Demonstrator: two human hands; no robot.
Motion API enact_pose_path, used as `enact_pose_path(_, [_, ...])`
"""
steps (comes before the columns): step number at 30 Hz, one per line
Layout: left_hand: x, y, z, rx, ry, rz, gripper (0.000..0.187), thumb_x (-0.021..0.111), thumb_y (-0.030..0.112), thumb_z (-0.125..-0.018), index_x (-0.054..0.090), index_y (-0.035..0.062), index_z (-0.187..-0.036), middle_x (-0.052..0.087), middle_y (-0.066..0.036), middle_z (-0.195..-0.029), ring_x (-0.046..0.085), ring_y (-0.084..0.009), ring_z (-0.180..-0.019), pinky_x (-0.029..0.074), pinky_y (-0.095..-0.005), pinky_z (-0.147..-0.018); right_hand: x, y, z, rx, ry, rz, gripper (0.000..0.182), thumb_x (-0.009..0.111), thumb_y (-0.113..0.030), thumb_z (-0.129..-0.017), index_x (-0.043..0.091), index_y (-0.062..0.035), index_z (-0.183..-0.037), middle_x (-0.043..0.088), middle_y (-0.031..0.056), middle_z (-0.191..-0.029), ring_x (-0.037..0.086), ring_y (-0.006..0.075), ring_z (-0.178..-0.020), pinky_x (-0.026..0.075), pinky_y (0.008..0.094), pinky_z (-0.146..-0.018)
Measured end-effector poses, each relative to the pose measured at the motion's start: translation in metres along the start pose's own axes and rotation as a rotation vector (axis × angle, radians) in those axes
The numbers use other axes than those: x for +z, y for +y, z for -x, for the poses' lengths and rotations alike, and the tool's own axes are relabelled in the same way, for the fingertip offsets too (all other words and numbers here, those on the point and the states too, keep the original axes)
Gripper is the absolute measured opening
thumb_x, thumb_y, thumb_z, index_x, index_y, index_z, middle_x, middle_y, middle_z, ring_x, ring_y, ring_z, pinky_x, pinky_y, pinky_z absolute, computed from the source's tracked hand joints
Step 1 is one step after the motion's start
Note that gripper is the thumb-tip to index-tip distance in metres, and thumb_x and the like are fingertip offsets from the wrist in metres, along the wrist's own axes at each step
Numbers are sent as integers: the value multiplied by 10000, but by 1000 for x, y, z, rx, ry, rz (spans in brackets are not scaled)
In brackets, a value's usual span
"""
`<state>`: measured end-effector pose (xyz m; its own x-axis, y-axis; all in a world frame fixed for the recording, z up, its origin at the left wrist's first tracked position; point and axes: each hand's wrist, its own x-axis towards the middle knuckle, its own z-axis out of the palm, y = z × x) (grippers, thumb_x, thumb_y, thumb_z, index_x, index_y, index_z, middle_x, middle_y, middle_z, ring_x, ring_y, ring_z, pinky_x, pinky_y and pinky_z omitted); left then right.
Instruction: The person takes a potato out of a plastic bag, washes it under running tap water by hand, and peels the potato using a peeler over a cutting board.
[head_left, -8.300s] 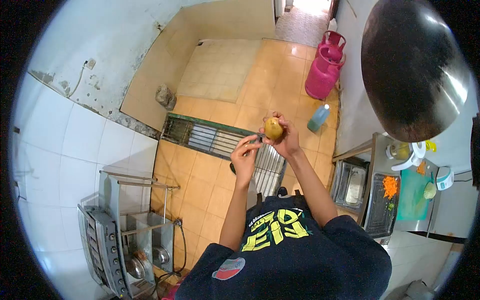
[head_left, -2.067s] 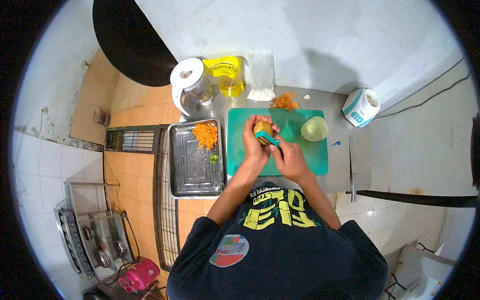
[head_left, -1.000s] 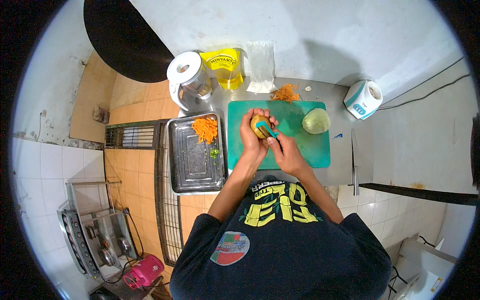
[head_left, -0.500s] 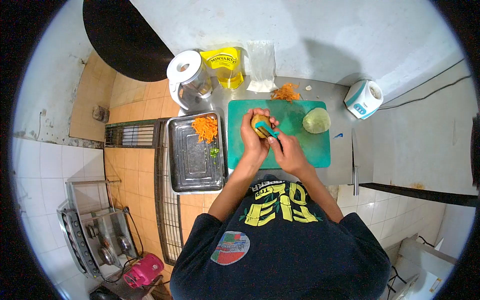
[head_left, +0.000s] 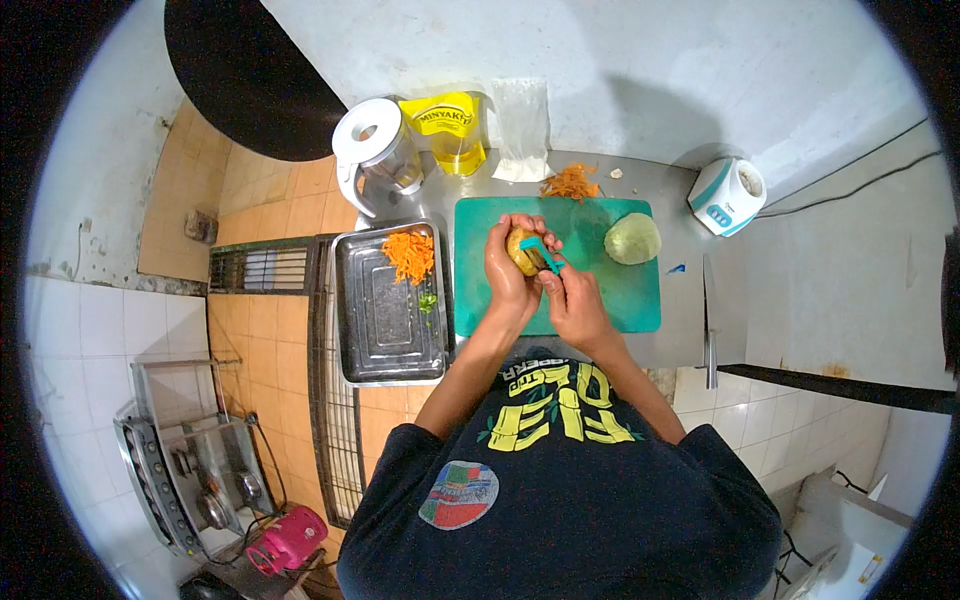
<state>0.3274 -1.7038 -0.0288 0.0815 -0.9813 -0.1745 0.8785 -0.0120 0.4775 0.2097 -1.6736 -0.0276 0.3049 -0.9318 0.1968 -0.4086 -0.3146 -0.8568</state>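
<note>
Above the green cutting board point(head_left: 600, 300), my left hand point(head_left: 508, 272) is wrapped round a yellow-brown potato point(head_left: 517, 250). My right hand point(head_left: 577, 300) grips a teal peeler point(head_left: 542, 250), whose head lies against the potato's right side. Part of the potato is hidden by my fingers and the peeler. On the board's right half rests a pale green cabbage point(head_left: 633, 240), apart from both hands.
A metal tray point(head_left: 390, 365) to the left holds shredded carrot point(head_left: 409, 257) and green bits point(head_left: 428, 302). Behind stand a pitcher point(head_left: 372, 140), a yellow oil pouch point(head_left: 450, 130), a clear bag point(head_left: 522, 135) and orange peelings point(head_left: 571, 183). A knife point(head_left: 710, 340) and blender base point(head_left: 727, 197) are at right.
The peeler has shifted slightly right along the potato and its angle has changed. My left hand still holds the potato in nearly the same place.
</note>
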Motion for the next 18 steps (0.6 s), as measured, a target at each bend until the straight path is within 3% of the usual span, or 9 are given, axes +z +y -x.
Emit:
enact_pose_path(7, [-4, -2, -1, 42, -5, 10, 323, 386, 338, -1029, 500, 81, -871, 517, -84, -882, 542, -243, -792, 493, -414, -786, 5, 2, 1, 49, -3, -106, 295, 525, -235, -1022, 559, 48, -945, 548, 275, -658, 563, 475, -602, 390, 499, -531])
enact_pose_path(16, [-12, -5, -2, 99, -64, 80, 343, 369, 349, -1047, 526, 67, -930, 539, -101, -942, 577, -277, -880, 505, -437, -838, 15, 15, 4, 152, -10, -275, 364, 520, -271, -1036, 503, 39, -845, 565, 224, -670, 524, 262, -540, 384, 443, -530])
enact_pose_path(18, [-10, -4, -2, 113, -72, 49, 316, 386, 338, -1042, 535, 73, -957, 544, -93, -951, 578, -271, -910, 501, -420, -848, 11, 16, 4, 182, -59, -227, 335, 491, -293, -1051, 499, 4, -895, 534, 116, -670, 492, 199, -567, 395, 388, -545])
